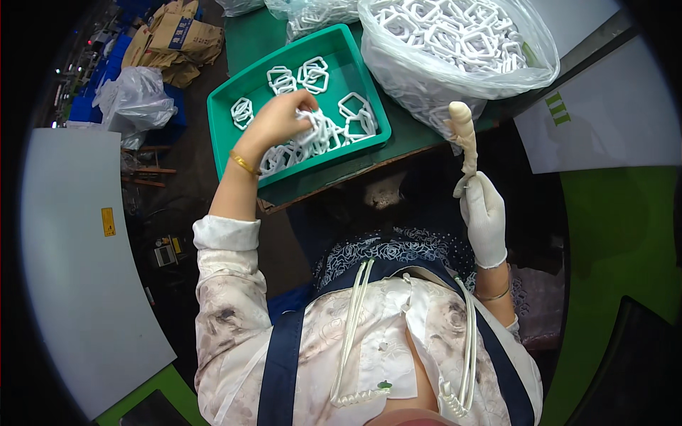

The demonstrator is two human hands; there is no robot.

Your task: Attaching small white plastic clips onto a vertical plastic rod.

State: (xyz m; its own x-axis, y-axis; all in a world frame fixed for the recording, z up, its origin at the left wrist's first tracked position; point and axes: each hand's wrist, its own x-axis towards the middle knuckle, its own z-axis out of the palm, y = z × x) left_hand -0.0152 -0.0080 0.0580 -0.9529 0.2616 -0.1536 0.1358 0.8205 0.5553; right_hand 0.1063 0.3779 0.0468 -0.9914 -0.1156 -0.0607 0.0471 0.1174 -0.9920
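Observation:
My bare left hand point(285, 122) is inside a green plastic tray point(226, 145). Its fingers are bent and closed on a cluster of white hexagonal plastic rings point(318, 133); the fingertips are partly hidden. More loose rings point(282, 79) lie about the tray floor. To the right, away from the table, my right hand point(486, 216) wears a white glove. Between thumb and fingers it pinches the lower end of a beige, finger-shaped object point(463, 131), ribbed at the top and wrinkled lower down, held upright. What that object is cannot be made out.
A large clear plastic bag point(419, 92) full of white rings stands right of the tray on the green table point(245, 37). Smaller bags point(323, 15) sit behind. Brown paper sacks point(177, 39) and a plastic bag point(138, 99) lie at far left. Pale panels point(78, 270) flank me.

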